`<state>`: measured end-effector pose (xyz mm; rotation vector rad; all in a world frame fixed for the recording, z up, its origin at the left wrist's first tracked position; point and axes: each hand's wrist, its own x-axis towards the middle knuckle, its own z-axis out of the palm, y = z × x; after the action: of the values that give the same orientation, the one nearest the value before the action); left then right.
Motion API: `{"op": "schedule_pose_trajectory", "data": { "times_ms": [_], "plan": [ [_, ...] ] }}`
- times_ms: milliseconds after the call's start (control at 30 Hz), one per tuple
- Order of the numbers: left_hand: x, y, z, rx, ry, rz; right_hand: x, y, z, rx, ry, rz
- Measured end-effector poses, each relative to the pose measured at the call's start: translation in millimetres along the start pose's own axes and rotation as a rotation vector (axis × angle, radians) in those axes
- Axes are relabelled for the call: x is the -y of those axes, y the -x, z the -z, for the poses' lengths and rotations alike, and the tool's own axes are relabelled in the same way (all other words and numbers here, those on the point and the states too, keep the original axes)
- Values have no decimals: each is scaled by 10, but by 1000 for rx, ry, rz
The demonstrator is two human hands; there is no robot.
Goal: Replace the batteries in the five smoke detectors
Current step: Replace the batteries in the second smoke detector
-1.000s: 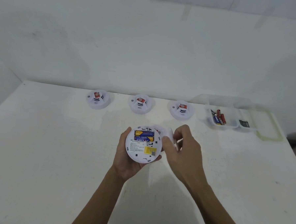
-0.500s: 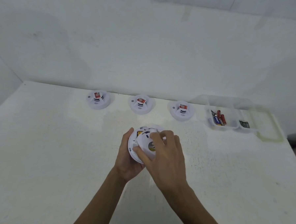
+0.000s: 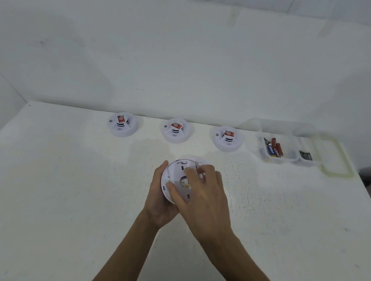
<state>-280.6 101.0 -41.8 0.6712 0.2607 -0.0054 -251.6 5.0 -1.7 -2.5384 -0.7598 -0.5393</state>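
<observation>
Person: two forearms in view, both bare from wrist to frame edge, no sleeves visible. Left hand and right hand ungloved; no rings, watch, bracelets or markings discernible. Fingernails short, unpainted where visible.

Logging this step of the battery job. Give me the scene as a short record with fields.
held detector: smoke detector, back side up
left hand: left hand grips its rim from below
right hand: right hand presses the back plate, fingers spread over it
row at back: three detectors standing face up
tray: clear tray with loose batteries
surface: white table
</observation>
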Motion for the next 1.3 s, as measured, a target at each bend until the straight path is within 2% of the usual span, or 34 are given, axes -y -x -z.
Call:
{"op": "schedule_pose_trajectory", "data": {
  "times_ms": [267,400,467,533,700,833,1033,1133,1200,1300],
  "plan": [
    [10,-5,27,-51,-20,4,8,-21,-57,-29,-49,-15],
    [25,-18,61,2,-65,-35,-11,17,-43,-5,-26,17],
    [31,-10,42,27,-65,-49,20,7,-38,3,-75,-45],
    [45,-2,28,8,-60,-61,63,-8,-67,5,-105,-113],
    [52,1,-27,-97,-49,-37,37,-15,104,-29,18,-84],
    [40,13,-61,-106,-16,11,42,-22,76,11,33,-136],
    [0,-3,-11,-23,-110,-28,-28,24,136,81,-117,-115],
    [-101,8,-10,-96,-123,42,-72,44,148,234,-307,-208],
    [-128,45,5,-91,-175,67,-115,42,151,277,-430,-283],
    [-137,78,-47,-57,-311,0,-193,22,182,348,-532,-342]
  ]
}}
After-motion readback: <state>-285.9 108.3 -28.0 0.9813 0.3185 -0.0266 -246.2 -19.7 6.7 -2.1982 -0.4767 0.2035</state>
